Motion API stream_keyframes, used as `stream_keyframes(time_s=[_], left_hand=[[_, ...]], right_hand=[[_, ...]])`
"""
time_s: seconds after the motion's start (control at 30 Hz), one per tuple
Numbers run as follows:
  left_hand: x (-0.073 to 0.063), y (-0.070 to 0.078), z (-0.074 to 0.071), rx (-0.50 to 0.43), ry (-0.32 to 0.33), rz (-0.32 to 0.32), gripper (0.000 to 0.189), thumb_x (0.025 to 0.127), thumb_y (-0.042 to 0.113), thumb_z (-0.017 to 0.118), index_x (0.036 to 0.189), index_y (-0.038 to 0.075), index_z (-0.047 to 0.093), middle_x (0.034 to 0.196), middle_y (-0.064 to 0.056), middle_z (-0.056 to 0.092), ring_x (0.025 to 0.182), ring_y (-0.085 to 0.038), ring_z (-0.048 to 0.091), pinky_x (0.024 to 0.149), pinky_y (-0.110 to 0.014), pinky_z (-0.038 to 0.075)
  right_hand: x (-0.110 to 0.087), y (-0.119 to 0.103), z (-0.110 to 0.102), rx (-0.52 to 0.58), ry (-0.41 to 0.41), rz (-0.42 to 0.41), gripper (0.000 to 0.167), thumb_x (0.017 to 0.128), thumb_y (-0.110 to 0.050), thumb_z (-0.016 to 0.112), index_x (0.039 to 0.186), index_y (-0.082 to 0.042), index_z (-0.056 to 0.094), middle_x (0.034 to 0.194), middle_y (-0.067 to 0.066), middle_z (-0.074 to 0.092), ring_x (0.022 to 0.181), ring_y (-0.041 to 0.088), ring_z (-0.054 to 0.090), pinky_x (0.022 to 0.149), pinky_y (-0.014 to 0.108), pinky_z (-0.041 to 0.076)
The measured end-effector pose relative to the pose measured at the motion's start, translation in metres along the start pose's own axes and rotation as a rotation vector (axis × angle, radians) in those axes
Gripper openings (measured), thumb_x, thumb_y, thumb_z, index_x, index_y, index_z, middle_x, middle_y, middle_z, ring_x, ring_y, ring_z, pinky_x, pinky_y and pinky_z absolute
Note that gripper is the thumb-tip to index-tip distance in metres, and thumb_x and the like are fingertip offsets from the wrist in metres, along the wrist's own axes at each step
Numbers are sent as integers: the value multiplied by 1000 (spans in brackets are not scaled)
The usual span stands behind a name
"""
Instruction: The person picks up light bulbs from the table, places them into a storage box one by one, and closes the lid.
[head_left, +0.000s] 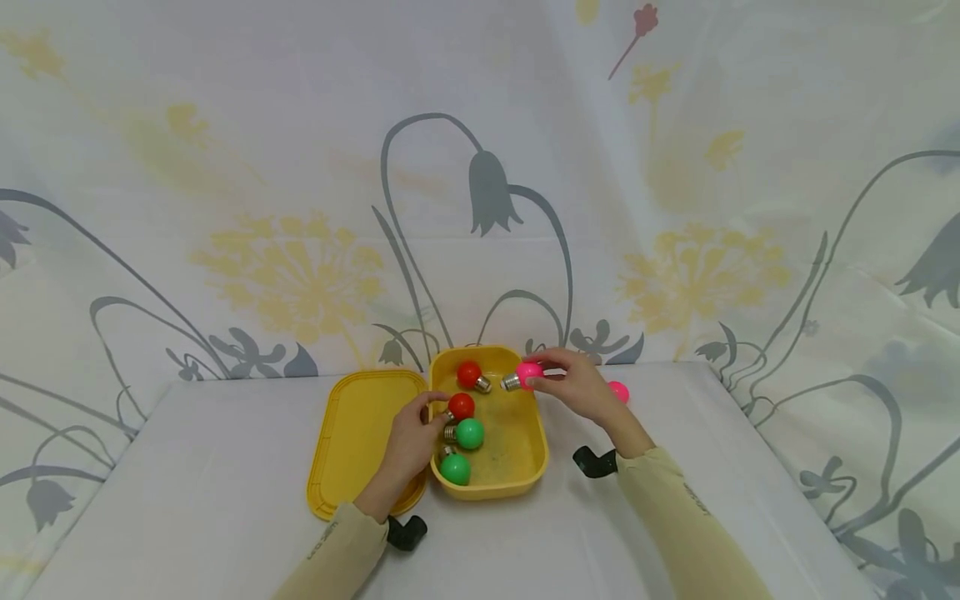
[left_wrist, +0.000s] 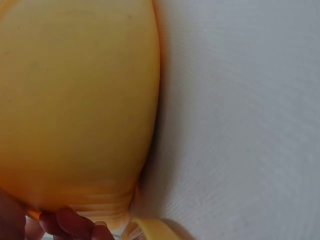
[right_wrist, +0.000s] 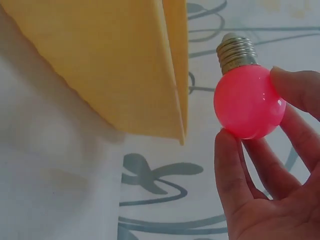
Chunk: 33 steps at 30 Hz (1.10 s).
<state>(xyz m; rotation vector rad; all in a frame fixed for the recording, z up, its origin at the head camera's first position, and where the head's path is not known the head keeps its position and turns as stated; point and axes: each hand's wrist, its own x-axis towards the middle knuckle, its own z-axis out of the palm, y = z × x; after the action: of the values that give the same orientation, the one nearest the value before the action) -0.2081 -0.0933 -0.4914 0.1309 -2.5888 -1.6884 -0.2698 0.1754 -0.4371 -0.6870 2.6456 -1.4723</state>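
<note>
Pink bulb (right_wrist: 250, 102): held by its round part at the right edge of the yellow box (head_left: 491, 493), near the far end, metal base pointing inward.
Right hand (head_left: 581, 385): thumb and fingers pinch that bulb.
Left hand (head_left: 411, 433): at the box's left rim, fingertips close to the nearer red bulb (head_left: 461, 406); whether they grip bulb, rim or neither, I cannot tell.
Inside the box: that red bulb, the farther red bulb (head_left: 469, 374) and two green bulbs (head_left: 469, 433).
Lid (head_left: 360, 425): off, flat on the bench (head_left: 187, 500), just left of the box.
Other pink bulb (head_left: 618, 392): outside the box, beyond the right hand, only partly visible.
Done, it seems: lid off, four bulbs within the walls.
Remaining, likely: the pink pair, neither resting inside; whether bulbs go in or out, this moment does not settle.
</note>
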Motion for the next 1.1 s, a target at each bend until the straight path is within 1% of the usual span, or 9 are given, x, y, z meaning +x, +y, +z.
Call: stream_keyframes(time_s=[0.17, 0.27, 0.37, 0.5, 0.57, 0.7, 0.9, 1.1], left_hand=[[0, -1, -1, -7, -10, 9, 25, 95, 8, 63, 119, 12, 67, 85, -8, 43, 88, -25, 46, 70, -34, 38], [0, -1, -1, -6, -11, 14, 25, 95, 8, 63, 120, 12, 67, 83, -7, 41, 86, -25, 45, 68, -33, 36], [1, -3, 0, -14, -8, 13, 25, 95, 8, 63, 119, 12, 67, 82, -6, 41, 84, -24, 45, 67, -32, 35], [2, -4, 0, -31, -10, 11, 25, 95, 8, 64, 119, 12, 67, 79, -6, 38, 80, -23, 43, 64, -31, 33], [2, -4, 0, -31, -11, 10, 25, 95, 8, 63, 120, 12, 67, 80, -6, 39, 82, -23, 43, 65, -31, 34], [2, -4, -1, -29, -14, 9, 26, 95, 8, 63, 120, 12, 66, 81, -7, 39, 83, -24, 44, 66, -33, 34], [2, -3, -1, -20, -12, 10, 26, 95, 8, 63, 120, 13, 67, 80, -7, 39, 81, -23, 43, 64, -31, 34], [1, -3, -1, -25, -11, 15, 25, 95, 8, 64, 119, 12, 67, 79, -6, 38, 79, -23, 42, 63, -30, 33]], right_hand=[[7, -6, 8, -28, -39, -13, 36, 91, -19, 74, 124, -5, 67, 120, 9, 65, 110, 29, 60, 95, 45, 50], [12, -9, 11, -35, -65, -23, 35, 90, -23, 74, 122, -9, 69, 118, 6, 66, 110, 26, 60, 95, 44, 50], [16, -12, 14, -48, -80, -13, 34, 90, -25, 74, 121, -12, 70, 117, 3, 66, 110, 26, 60, 93, 43, 51], [21, -15, 17, -64, -91, 21, 34, 90, -28, 74, 121, -15, 70, 118, 1, 65, 111, 25, 59, 91, 42, 51], [24, -16, 19, -58, -99, 32, 34, 90, -28, 73, 121, -16, 70, 119, 1, 65, 111, 25, 59, 91, 42, 51], [30, -18, 24, -45, -107, 31, 34, 90, -28, 73, 122, -15, 70, 120, 2, 65, 111, 26, 59, 91, 43, 50], [39, -19, 33, -15, -107, 33, 34, 90, -24, 72, 122, -13, 70, 121, 3, 66, 112, 27, 59, 94, 44, 49], [46, -19, 42, 39, -106, 39, 33, 91, -19, 72, 123, -9, 69, 121, 6, 67, 112, 30, 60, 95, 45, 49]])
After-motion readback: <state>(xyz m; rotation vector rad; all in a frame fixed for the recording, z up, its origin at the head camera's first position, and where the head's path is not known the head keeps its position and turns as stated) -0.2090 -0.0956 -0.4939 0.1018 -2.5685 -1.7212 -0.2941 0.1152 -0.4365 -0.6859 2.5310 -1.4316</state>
